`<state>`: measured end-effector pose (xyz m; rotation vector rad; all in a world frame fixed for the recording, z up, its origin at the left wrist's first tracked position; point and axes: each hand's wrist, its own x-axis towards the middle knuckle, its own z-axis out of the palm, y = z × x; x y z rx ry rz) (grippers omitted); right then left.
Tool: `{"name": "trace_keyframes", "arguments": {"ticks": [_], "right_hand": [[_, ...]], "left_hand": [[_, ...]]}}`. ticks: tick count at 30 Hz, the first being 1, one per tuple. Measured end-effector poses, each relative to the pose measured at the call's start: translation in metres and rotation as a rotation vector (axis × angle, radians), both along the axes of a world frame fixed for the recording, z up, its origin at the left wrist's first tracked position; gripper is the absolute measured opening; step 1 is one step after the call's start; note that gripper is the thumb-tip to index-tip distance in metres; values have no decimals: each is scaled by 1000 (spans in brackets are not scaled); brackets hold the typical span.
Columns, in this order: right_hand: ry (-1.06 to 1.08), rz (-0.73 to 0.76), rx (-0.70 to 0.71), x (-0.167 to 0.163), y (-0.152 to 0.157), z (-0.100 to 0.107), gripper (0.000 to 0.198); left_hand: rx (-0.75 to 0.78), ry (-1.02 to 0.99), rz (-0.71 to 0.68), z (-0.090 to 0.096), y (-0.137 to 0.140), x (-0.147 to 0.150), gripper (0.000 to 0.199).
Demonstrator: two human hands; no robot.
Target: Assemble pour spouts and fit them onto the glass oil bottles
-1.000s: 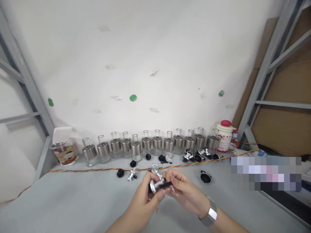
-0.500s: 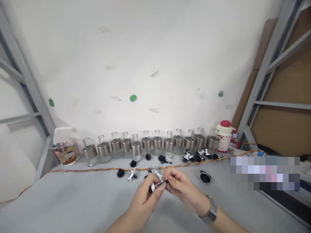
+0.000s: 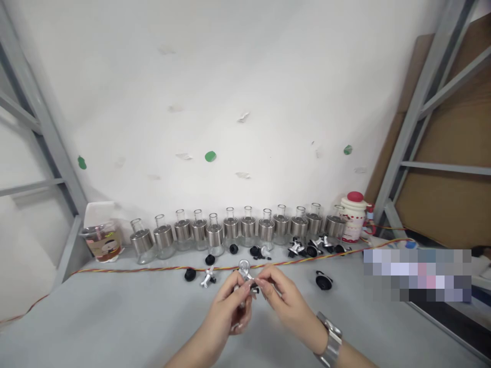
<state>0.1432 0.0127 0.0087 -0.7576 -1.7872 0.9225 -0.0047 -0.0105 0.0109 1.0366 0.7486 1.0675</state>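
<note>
My left hand is closed around a small black-and-silver spout part, most of which its fingers hide. My right hand, a watch on its wrist, pinches with thumb and forefinger at the right end of that part; whether a separate piece sits in the pinch is hidden. Just beyond the fingertips lies a silver and clear spout piece on the grey table. To the left are another silver spout piece and a black cap. A second black cap with a lever lies to the right.
Several glass bottles with metal sleeves stand in a row along the white wall. More black and silver parts lie before them. A twisted red-yellow wire crosses the table. A plastic cup stands left, a red-lidded jar right.
My left hand has turned, so the spout part is more covered and its silver end no longer shows at the left. My right fingertips have shifted slightly left and stay at the part.
</note>
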Motion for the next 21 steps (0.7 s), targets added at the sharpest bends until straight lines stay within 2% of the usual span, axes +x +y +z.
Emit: {"name": "trace_keyframes", "arguments": {"ticks": [4,12,14,17,19,21], "right_hand": [[-53,-52,26,-1,1,-6,21],[-17,-86,33,-4,-1,-15,20],[-67,-119,124,-3,0,-15,17],[-197,-177,370,-1,-1,-12,15],[-278,-201,523,0,-3,-11,20],[-328,-220,612,-1,-5,-11,26]], "left_hand": [[-53,-42,-22,2,-2,0,25],[-90,-55,-34,1,-1,-1,22],[-87,-58,-31,1,-1,-1,23],[-99,-72,-8,2,-2,0,24],[-110,-92,19,4,-2,0,25],[-130,-111,34,7,-1,0,28]]}}
